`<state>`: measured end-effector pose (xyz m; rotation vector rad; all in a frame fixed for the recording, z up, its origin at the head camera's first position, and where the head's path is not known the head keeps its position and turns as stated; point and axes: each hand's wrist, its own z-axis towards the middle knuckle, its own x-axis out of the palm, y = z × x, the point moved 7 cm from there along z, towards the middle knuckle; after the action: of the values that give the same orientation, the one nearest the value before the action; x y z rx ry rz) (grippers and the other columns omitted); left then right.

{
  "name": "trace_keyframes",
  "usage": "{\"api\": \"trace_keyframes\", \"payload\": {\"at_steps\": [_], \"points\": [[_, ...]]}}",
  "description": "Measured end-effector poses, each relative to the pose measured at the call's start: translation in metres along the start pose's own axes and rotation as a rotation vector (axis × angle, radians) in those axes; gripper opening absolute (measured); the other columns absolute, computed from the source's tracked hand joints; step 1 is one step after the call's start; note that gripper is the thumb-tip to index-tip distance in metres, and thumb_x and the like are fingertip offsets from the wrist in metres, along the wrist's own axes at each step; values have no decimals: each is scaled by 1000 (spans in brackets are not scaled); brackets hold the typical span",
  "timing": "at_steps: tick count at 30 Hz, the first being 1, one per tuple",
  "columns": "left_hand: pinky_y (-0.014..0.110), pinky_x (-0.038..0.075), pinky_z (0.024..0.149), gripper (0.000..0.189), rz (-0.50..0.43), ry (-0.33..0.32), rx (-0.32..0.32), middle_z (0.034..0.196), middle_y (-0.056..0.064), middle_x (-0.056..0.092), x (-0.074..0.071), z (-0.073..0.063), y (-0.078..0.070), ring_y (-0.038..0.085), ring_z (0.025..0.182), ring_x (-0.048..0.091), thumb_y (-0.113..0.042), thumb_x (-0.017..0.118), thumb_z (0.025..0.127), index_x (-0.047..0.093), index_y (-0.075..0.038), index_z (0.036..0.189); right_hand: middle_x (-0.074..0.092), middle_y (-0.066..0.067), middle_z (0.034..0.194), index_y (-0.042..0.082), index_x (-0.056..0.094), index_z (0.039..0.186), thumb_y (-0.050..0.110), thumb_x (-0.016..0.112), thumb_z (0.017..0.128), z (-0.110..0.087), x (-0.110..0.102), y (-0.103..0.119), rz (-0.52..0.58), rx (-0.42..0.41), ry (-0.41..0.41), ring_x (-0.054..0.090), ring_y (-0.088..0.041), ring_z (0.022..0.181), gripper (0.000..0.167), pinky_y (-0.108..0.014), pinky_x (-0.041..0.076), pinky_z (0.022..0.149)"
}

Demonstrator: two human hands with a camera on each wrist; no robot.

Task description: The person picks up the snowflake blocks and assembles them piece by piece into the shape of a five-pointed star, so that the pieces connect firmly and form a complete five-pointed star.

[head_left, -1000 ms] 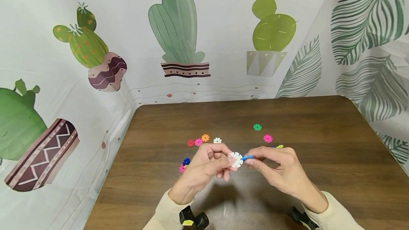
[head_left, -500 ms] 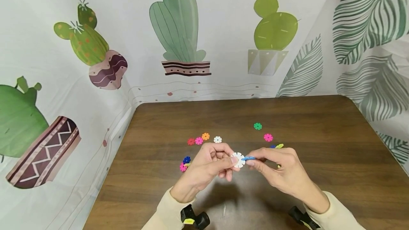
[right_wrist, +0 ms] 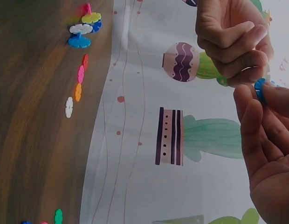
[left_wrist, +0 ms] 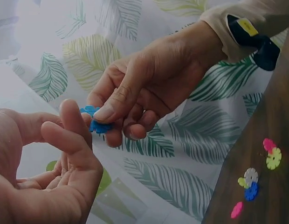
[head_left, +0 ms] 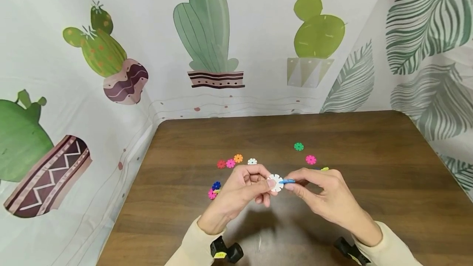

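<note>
Between thumb and fingers, my left hand (head_left: 245, 190) pinches a white notched disc (head_left: 278, 186), its flat face turned up toward the head camera. My right hand (head_left: 327, 194) pinches a blue notched disc (head_left: 290, 181), seen edge-on in the head view. The blue disc's left edge meets the white one's right rim, overlapping a notch there. Both hands are raised above the table. In the left wrist view the blue disc (left_wrist: 99, 126) shows under the right thumb, and the left fingers hide the white disc. The right wrist view shows the blue disc (right_wrist: 259, 89) at the fingertips.
On the brown table (head_left: 184, 208), red (head_left: 221, 163), pink (head_left: 230, 163), orange (head_left: 238, 158) and white (head_left: 252, 161) discs lie behind my left hand. Green (head_left: 298, 146) and pink (head_left: 311, 159) discs lie behind my right. Joined discs (right_wrist: 79, 41) stand at the left side.
Both hands and the two held discs have shifted very slightly right. The blue disc has turned a little more level against the white disc's rim. The discs on the table stay put.
</note>
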<state>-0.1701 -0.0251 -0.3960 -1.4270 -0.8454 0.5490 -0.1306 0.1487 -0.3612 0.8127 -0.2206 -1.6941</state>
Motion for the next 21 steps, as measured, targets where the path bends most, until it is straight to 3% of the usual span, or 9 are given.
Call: {"api": "trace_keyframes", "payload": {"at_steps": [6, 14, 17, 21], "points": [[17, 49, 56, 22, 34, -43, 17, 75, -10, 76, -8, 2, -6, 4, 56, 66, -4, 65, 100, 60, 17, 104, 81, 4, 89, 17, 80, 106, 19, 86, 93, 2, -6, -4, -37, 36, 5, 68, 4, 72, 15, -11, 54, 66], [17, 50, 58, 18, 63, -71, -4, 77, -10, 76, -14, 0, -5, 6, 58, 67, -4, 67, 100, 63, 12, 107, 81, 9, 92, 22, 81, 106, -4, 91, 77, 4, -19, -13, -135, 108, 14, 66, 8, 74, 40, -10, 52, 63], [17, 50, 59, 20, 63, -100, 9, 78, -7, 76, -17, 0, -8, 7, 59, 67, -4, 67, 99, 65, 10, 112, 81, 10, 89, 22, 81, 104, -3, 88, 82, 7, -38, -39, -226, 211, 16, 68, 6, 71, 34, -11, 54, 64], [18, 51, 61, 22, 56, -130, 29, 80, -4, 76, -23, -2, -10, 7, 61, 68, -4, 66, 98, 66, 6, 118, 80, 7, 85, 21, 80, 104, 7, 83, 94, 1, -64, -95, -347, 411, 96, 65, 4, 66, 17, -14, 50, 58]]}}
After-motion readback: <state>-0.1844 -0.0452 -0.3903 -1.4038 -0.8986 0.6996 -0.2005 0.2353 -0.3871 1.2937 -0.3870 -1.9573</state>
